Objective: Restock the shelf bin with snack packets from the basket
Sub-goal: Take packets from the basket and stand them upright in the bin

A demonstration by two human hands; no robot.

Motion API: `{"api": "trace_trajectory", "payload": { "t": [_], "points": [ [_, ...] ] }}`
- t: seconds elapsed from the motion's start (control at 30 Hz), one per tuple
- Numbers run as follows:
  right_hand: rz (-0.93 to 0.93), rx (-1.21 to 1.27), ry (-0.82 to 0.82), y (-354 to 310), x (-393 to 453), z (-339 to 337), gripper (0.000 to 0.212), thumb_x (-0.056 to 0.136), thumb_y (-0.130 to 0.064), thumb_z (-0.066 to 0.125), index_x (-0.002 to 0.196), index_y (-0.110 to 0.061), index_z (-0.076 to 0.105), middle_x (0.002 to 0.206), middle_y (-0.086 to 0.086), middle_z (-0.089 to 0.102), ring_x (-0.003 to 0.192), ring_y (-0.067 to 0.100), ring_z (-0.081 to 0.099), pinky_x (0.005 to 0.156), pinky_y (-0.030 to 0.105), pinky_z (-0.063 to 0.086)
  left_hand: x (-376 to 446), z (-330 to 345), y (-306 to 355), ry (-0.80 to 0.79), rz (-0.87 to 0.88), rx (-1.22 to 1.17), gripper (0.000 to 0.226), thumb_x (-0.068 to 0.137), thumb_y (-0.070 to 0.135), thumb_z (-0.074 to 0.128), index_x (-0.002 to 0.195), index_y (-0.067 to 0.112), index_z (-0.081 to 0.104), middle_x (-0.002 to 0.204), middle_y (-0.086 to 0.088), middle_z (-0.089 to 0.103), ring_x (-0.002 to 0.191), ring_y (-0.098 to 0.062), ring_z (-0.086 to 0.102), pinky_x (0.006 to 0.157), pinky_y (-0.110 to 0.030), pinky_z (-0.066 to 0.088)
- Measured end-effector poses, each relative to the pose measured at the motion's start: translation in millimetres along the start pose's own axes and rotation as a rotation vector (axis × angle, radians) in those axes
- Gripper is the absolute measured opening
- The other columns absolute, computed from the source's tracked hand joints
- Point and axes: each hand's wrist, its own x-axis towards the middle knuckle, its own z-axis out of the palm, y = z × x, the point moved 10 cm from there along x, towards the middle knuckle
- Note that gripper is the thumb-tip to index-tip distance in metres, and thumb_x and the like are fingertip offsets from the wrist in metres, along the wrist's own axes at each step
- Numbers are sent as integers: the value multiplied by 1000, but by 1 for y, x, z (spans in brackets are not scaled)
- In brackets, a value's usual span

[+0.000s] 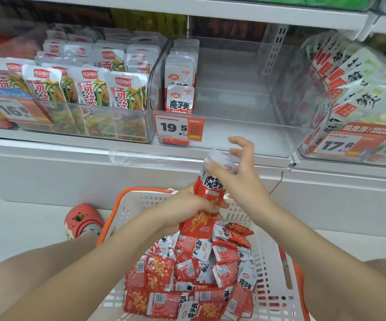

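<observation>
Retail shop, snack aisle. White shelving point(187, 149) holds clear plastic bins point(291, 93) of packaged snacks, left bin full of green-and-white packets point(90, 89), far right bin too. Orange price tags clipped on bin fronts: 16.8 point(16, 110), 19.5 point(178, 128), 17.8 point(340, 144). White shopping basket with orange rim point(277, 269) near, on the floor, full of red packets point(187, 274).

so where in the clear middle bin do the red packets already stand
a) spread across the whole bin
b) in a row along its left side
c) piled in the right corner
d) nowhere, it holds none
b: the red packets stand upright in one row against the left wall of the clear bin, above the 19.5 price tag; the remaining part of the bin shows no packets.
</observation>
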Motion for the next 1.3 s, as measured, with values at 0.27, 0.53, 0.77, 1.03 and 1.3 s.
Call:
{"api": "trace_trajectory", "payload": {
  "t": [0.27, 0.53, 0.77, 1.03, 1.3],
  "points": [
    [-112, -84, 92, -3, 6, 2, 29, 76, -25, 73, 78, -18, 45, 70, -4, 47, 68, 17, 43, 62, 32, 38, -7, 12, -10, -76, -78, -79, 38, 80, -13, 62, 105, 15, 58, 91, -6, 68, 87, -24, 67, 81, -53, 54],
    [-64, -110, 228, 4, 11, -18, 37, 73, -34, 59, 62, -18, 28, 60, -1, 36, 60, 18, 34, 56, 31, 28, -6, 19, -25, -134, -205, -218, 54, 78, -25, 55, 119, 10, 55, 111, -16, 65, 97, -26, 69, 82, -38, 58],
    [-63, -278, 84, 3, 12, -4, 31, 81, -39, 70, 76, -25, 43, 89, 1, 47, 77, -2, 43, 61, 7, 34, -1, 4, -30, 26, -175, -32, 23, 82, 4, 71, 104, 8, 63, 89, -9, 73, 74, -15, 67, 66, -22, 57],
    [262, 277, -354, 20, 6, 18, 39, 82, -13, 71, 119, -12, 59, 112, 6, 70, 99, 21, 68, 80, 32, 56, -6, -19, -3, -3, -144, -94, 15, 84, 6, 67, 99, 8, 66, 84, -6, 72, 74, -16, 67, 58, -23, 56],
    [-8, 357, 5, -39, 42, -23, 23, 87, -1, 64, 106, -14, 59, 92, 3, 70, 79, 14, 68, 69, 35, 59, -3, -61, 59, 183, 134, 391, 33, 81, 19, 73, 111, 20, 59, 107, 6, 69, 100, -11, 66, 81, -28, 56]
  ]
}}
